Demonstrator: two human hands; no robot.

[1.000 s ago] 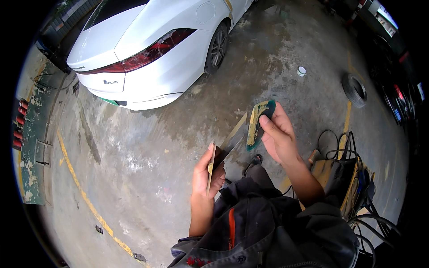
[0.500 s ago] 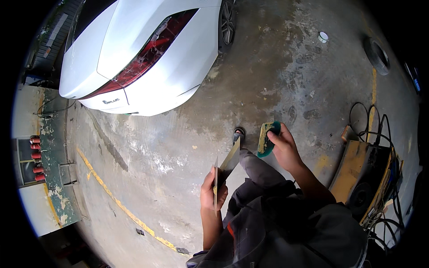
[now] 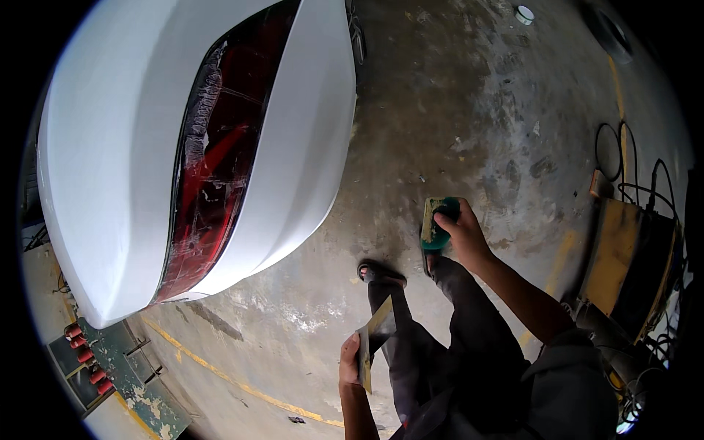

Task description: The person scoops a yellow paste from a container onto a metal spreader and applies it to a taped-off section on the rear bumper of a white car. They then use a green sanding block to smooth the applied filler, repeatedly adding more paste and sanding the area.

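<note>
My left hand (image 3: 350, 361) is closed round two thin flat plates (image 3: 365, 352). One is seen nearly edge-on with a yellowish smear, and the other is a dark metal blade (image 3: 381, 328) with a pale yellow edge, slanting up to the right. My right hand (image 3: 465, 229) grips a green putty spreader (image 3: 440, 233), thumb on its face, with dried yellowish putty along its left and upper edges. Both hands are apart from the white car (image 3: 308, 147). Its red tail light (image 3: 220, 161) has cloudy, flaking marks on the lens.
On the right stands a yellow and black machine (image 3: 614, 253) with black cables (image 3: 656, 192). A tire (image 3: 607, 33) and a round white tin (image 3: 524, 15) are on the far floor. Several red cylinders (image 3: 84, 356) stand at the left wall. My feet (image 3: 381, 273) are on the stained concrete.
I have come closer to the car, whose tail light now fills more of the view. Both hands still hold the same things. My feet and legs show more fully.
</note>
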